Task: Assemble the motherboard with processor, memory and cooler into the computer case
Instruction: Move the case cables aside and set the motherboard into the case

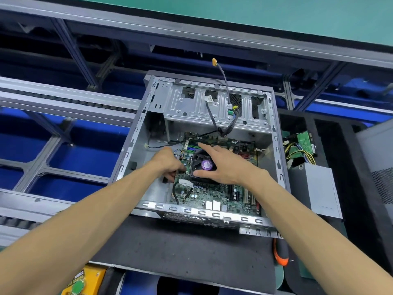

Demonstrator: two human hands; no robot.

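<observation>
An open grey computer case (274,133) lies on a black mat. Inside it sits the green motherboard (214,194), with a black cooler (203,165) carrying a purple-labelled fan hub. My right hand (225,165) spans the cooler, thumb at its near edge and forefinger stretched over its far side. My left hand (168,165) has its fingers curled down at the board's left edge beside the cooler; what they hold is hidden. Memory slots (248,198) show at the board's near right.
Loose black cables with a yellow connector (214,61) rise from the drive cage (212,105). A grey power supply (314,188) with coloured wires lies right of the case. An orange-handled screwdriver (280,254) rests on the mat (180,250). Conveyor rails run at the left.
</observation>
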